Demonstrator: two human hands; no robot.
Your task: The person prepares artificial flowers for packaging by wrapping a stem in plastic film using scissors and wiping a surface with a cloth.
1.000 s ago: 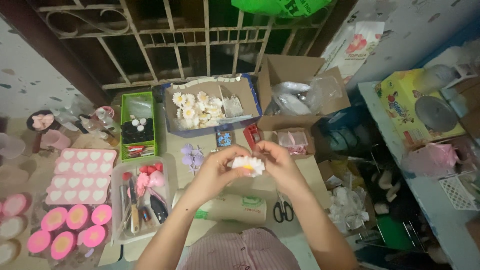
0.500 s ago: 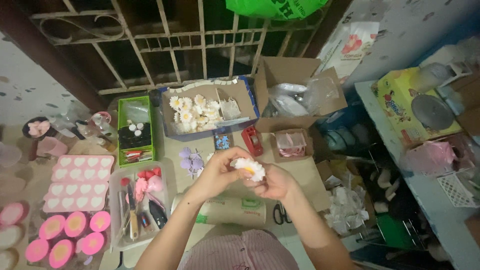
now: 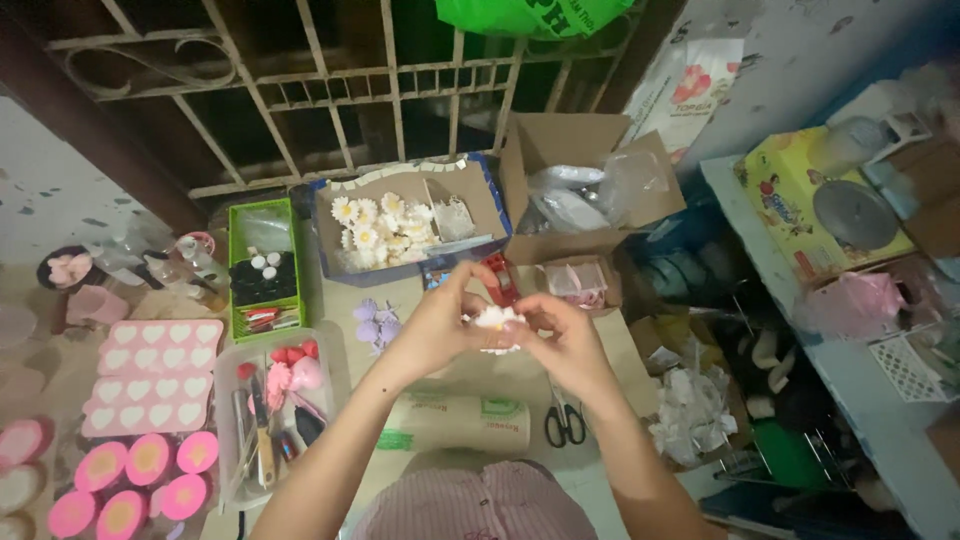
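A small white flower sits between both hands, above the table and in front of the striped shirt. It looks roundish, petals facing up toward the camera; no long axis can be told. The left hand curls around its left side, thumb and fingertips pinched onto the petals. The right hand is likewise half-closed, its fingertips gripping the flower's right edge.

Just beyond the hands lies a red tool, and past that a blue-edged box holding white daisies. Beyond the right hand stands an open brown carton with clear plastic bags. Near the right wrist lie black scissors; under both forearms lies a roll with a green label. Left of the left hand are purple flowers, a clear tub of tools, a green tray and pink heart moulds. Far right sits a yellow printed box; a green bag hangs overhead.
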